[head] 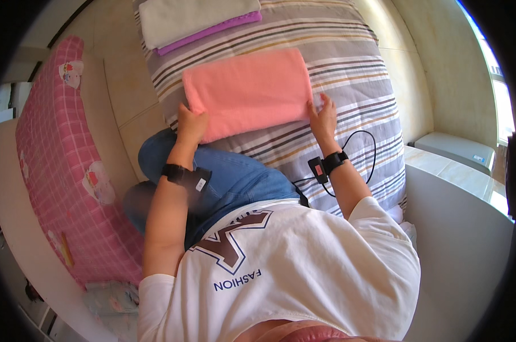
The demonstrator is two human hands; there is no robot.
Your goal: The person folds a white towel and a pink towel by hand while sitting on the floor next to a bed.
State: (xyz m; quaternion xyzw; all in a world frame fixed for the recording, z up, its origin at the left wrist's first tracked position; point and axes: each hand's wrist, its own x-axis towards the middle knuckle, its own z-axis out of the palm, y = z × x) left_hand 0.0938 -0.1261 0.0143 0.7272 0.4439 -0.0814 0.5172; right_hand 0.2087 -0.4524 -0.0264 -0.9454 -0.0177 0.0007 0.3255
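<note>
A folded coral-pink towel lies on a striped bed cover in front of me. At its near left corner, my left hand grips the edge, thumb on top. My right hand touches the right edge near the opposite corner, its visible fingers apart; whether it pinches the cloth is unclear. Each wrist wears a black strap with a small box; a black cable loops beside the right one.
Beyond the pink towel, a folded white cloth rests on a folded purple cloth. Left of the bed is a pink checked cover, with tiled floor between. A pale partition stands at the right, near a grey box.
</note>
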